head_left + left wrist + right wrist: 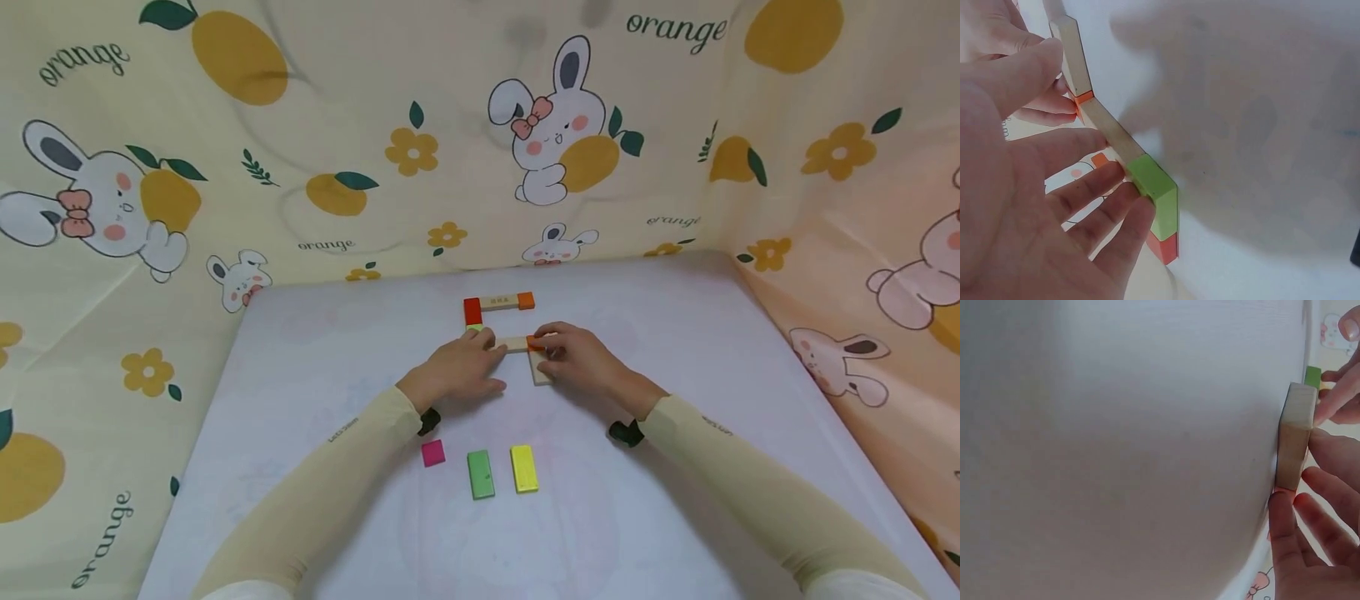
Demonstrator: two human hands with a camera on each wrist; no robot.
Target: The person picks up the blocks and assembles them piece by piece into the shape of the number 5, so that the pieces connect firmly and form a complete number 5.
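Note:
On the table, a chain of small wooden blocks bends in corners. Over its left bend, my left hand (pixel 465 365) spreads its fingers, the tips touching a light green block (pixel 1155 187) and a plain wooden block (pixel 1113 130). A red block (pixel 472 311) adjoins the green one. My right hand (pixel 581 358) curls around the right bend. Its thumb lies along another wooden block (pixel 538 369), while its other fingertips touch an orange block (pixel 533 340) at that block's far end and partly hide it.
Behind the hands, a wooden block with printed marks (pixel 499 302) joins the red block to another orange block (pixel 527 301). Nearer the front lie a pink block (pixel 432 453), a green block (pixel 481 475) and a yellow block (pixel 524 468). Patterned curtains (pixel 442 108) surround the table.

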